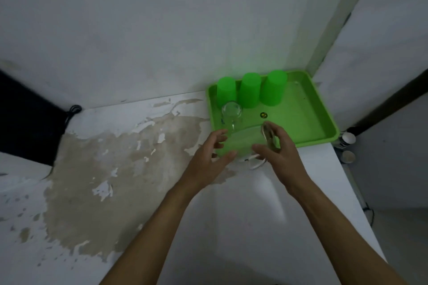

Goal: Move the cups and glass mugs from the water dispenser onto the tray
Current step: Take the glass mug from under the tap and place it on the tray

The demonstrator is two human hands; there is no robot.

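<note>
A green tray (322,118) lies on a white surface in the corner. Three green cups (249,90) stand upside down in a row along its far edge. A clear glass mug (232,112) stands upside down on the tray's left part, its handle toward me. My left hand (214,155) hovers open just in front of that mug, fingers apart and holding nothing. My right hand (275,148) is closed around a second glass mug (268,136), held tilted over the tray's near edge.
The white surface (243,215) has a large patch of peeled, brownish paint (104,169) on the left. A black cable (73,111) hangs at the back left. Two small containers (347,140) sit beyond the surface's right edge. Walls close in behind and to the right.
</note>
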